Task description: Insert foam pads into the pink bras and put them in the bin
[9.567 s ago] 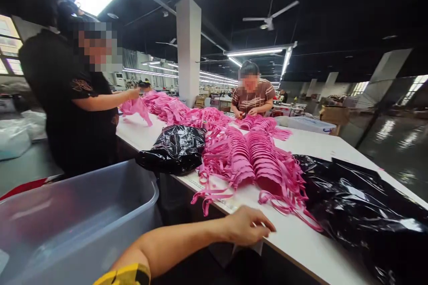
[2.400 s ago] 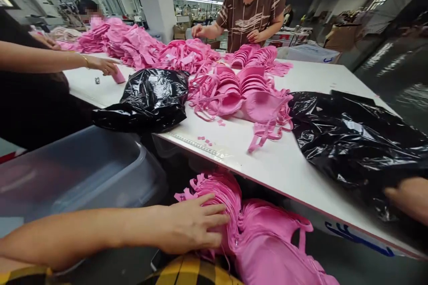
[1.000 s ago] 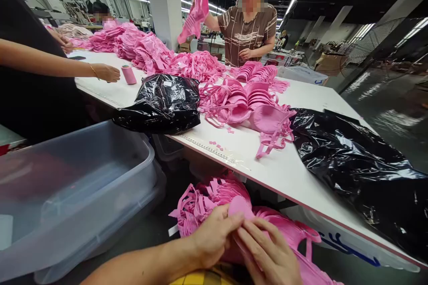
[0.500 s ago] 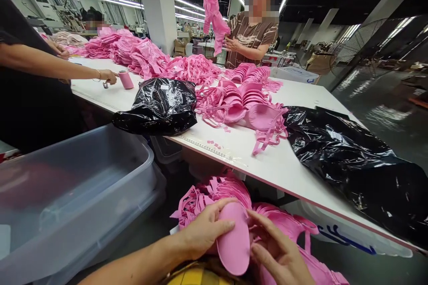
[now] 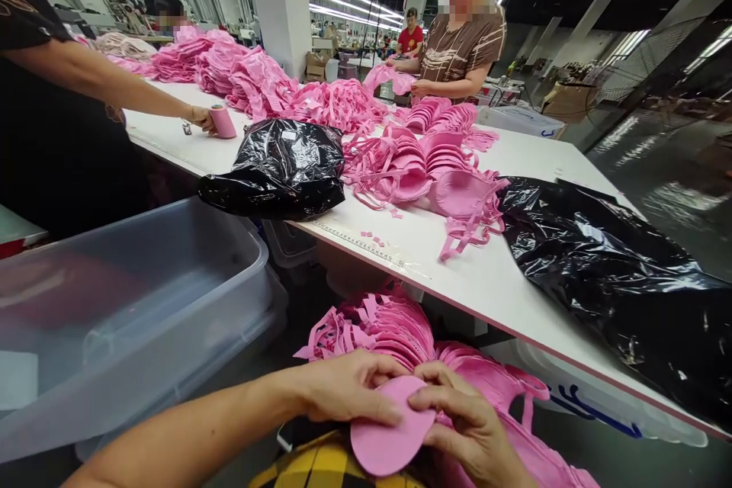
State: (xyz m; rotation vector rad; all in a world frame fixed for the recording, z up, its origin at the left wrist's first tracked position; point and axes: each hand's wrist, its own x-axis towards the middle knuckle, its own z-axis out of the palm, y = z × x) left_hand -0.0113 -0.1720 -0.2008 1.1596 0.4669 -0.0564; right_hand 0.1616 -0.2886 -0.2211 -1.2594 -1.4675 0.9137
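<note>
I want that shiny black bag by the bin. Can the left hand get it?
Probably not right away: the left hand is holding a pink pad low down, and the black bag lies up on the table.

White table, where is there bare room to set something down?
White table: bare along the near edge between the small black bag and the large black bag; also left near the pink spool. Pink bra piles crowd the middle.

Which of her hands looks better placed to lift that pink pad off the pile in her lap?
Probably the right hand: its fingers curl around the pink pad edge, while the left hand lies flatter across its top, beside the stacked pink pieces.
</note>
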